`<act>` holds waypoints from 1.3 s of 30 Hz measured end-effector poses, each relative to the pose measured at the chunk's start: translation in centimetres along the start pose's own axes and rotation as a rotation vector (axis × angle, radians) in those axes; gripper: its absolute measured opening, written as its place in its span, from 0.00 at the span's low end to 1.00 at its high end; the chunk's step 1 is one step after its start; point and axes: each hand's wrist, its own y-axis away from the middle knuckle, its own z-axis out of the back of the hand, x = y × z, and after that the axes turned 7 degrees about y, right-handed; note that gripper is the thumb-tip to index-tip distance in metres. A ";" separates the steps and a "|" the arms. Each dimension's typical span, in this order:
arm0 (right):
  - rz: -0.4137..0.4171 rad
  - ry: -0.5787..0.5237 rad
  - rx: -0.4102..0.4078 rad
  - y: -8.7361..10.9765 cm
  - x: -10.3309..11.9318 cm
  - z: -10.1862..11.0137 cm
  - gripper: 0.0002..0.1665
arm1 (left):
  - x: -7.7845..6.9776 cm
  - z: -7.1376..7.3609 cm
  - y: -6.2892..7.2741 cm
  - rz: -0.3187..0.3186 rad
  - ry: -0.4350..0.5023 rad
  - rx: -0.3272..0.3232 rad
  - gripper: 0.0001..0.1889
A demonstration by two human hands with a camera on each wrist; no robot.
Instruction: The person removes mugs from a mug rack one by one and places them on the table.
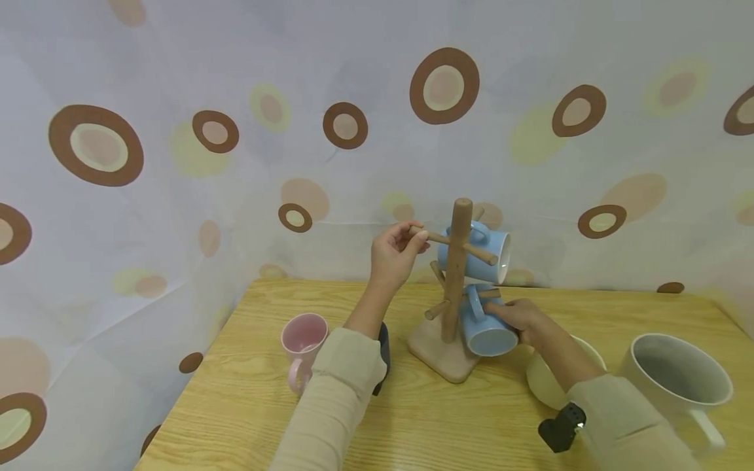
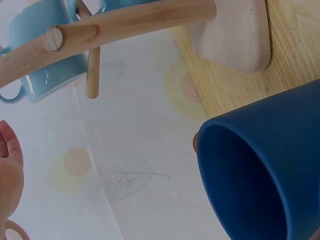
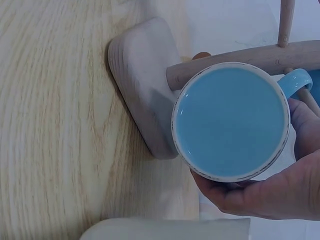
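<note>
A wooden mug tree (image 1: pixel 457 275) stands on the table, with a light blue mug (image 1: pixel 493 241) hanging on an upper peg. My left hand (image 1: pixel 393 256) pinches the end of the upper left peg (image 1: pixel 436 237) between thumb and fingers. In the left wrist view only part of that hand (image 2: pixel 10 175) shows. Low on the tree's right side, my right hand (image 1: pixel 523 319) grips a second light blue mug (image 1: pixel 491 339), whose handle is at a lower peg. From the right wrist, this mug's inside (image 3: pixel 230 125) faces the camera, with fingers (image 3: pixel 220 195) around its wall.
A pink mug (image 1: pixel 305 337) stands at the left. The dark blue mug (image 2: pixel 270 125) is partly behind my left sleeve in the head view. To the right are a cream mug (image 1: pixel 542 379), partly covered by my right forearm, and a large grey-white mug (image 1: pixel 665 386).
</note>
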 end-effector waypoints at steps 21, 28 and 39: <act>0.037 0.168 -0.086 0.0 0.0 2.8 0.43 | 0.3 0.0 -0.1 -0.022 -0.002 -0.006 0.10; 0.056 0.192 -0.084 0.0 0.0 3.5 0.46 | 0.4 0.0 -0.1 -0.025 -0.005 -0.012 0.10; 0.088 0.206 -0.084 0.4 0.3 4.1 0.46 | 0.3 -0.2 0.0 -0.025 0.001 -0.020 0.10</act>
